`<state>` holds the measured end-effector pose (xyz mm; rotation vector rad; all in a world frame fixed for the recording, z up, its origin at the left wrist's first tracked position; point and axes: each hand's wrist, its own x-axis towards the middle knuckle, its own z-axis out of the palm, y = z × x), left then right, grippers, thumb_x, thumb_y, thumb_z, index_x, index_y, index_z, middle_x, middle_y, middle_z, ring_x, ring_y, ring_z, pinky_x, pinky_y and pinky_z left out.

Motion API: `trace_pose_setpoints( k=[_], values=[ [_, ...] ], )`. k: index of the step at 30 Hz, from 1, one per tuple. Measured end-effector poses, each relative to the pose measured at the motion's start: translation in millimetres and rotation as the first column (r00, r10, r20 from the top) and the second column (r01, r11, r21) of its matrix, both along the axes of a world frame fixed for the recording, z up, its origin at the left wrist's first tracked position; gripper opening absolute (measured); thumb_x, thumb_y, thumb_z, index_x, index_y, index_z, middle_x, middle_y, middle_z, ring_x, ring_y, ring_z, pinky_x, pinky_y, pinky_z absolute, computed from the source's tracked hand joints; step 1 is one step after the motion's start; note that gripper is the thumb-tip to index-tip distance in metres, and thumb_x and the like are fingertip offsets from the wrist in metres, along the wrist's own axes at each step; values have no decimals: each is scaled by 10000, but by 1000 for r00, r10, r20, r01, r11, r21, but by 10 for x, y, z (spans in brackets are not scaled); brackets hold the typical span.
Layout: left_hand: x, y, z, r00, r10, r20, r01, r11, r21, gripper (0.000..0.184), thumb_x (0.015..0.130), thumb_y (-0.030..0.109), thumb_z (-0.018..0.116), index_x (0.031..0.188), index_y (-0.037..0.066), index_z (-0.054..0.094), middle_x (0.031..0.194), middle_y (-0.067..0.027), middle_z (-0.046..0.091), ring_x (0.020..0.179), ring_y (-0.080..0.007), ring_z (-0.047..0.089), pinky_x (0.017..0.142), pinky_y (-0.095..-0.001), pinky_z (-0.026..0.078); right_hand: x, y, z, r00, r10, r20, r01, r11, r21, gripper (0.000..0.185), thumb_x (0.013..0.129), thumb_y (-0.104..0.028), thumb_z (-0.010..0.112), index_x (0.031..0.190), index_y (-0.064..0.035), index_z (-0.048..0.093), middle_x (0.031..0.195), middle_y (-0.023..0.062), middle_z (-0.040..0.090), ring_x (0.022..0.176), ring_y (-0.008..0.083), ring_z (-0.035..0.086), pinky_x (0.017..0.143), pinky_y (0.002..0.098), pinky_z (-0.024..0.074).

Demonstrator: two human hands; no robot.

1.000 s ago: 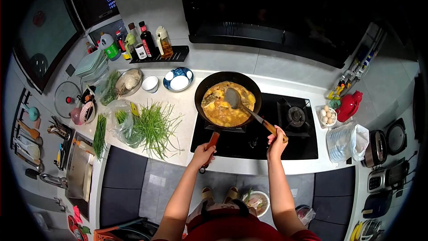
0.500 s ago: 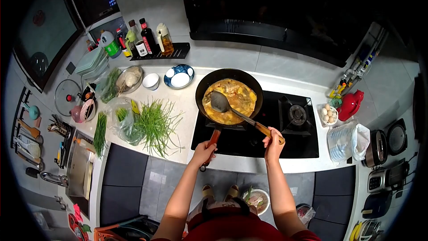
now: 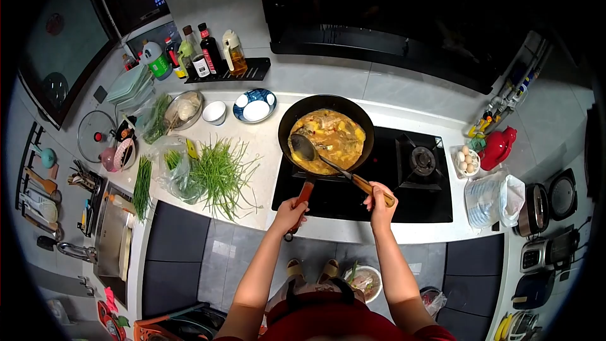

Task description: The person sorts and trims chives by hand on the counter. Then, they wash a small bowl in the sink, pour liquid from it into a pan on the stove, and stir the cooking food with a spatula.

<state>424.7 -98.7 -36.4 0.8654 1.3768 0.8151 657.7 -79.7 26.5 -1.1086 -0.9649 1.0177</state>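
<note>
A black wok [image 3: 360, 113] stands on the left side of the gas stove [image 3: 404, 208], with a yellow-brown stew [image 3: 338, 132] of chunks in sauce inside it. My left hand [image 3: 290, 216] is closed around the wok's reddish wooden handle [image 3: 307, 189]. In my right hand [image 3: 380, 206] is the wooden grip of a ladle [image 3: 361, 184], fingers wrapped round it. The ladle's dark bowl [image 3: 303, 147] rests in the stew at the left of the wok, its underside or inside not clearly told apart.
Left on the counter lie green chives [image 3: 222, 173], a plastic bag [image 3: 180, 180], a white bowl [image 3: 214, 113] and a blue-patterned plate [image 3: 255, 111]. Bottles [image 3: 210, 50] stand on a wall shelf. At right are eggs [image 3: 467, 160] and a bare burner [image 3: 421, 160]. A basin [image 3: 368, 281] sits on the floor.
The ladle's bowl has moved left and slightly down within the stew. My right hand has shifted a little left with it; my left hand stays on the wok handle.
</note>
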Motion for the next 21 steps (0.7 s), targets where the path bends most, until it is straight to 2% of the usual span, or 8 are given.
trace_pose_setpoints(
  k=[4,10,16,21],
  values=[
    [3,3,-21,1000,2,4,-2,1000,0,283,852,227,517,1053,28,510,792,-39,589,533,-105,524,437,-244,422,2,-3,-10,999,34,21,-34,999,6,203,838,-137,485,867,28,600,507,39,508,413,73,419,407,192,333],
    [12,-11,36,1000,8,12,-8,1000,0,269,854,226,516,1041,32,516,791,-35,588,530,-100,519,435,-241,419,-25,-56,-8,1000,-8,-15,8,999,40,185,845,-125,496,892,19,603,548,28,525,441,62,447,416,183,351],
    [8,-4,-5,1000,3,15,-3,1000,7,267,857,226,513,1039,31,517,786,-33,586,529,-99,518,433,-239,418,-10,-85,20,995,70,73,-73,997,38,175,834,-109,501,892,21,602,568,27,532,465,66,476,428,180,363],
    [11,-4,-2,1000,3,9,-3,1000,12,262,859,225,509,1031,28,520,780,-34,585,525,-100,517,432,-238,418,0,-81,6,984,84,159,-103,988,112,185,826,-143,523,863,11,617,541,23,530,440,63,471,404,176,344]
  ],
)
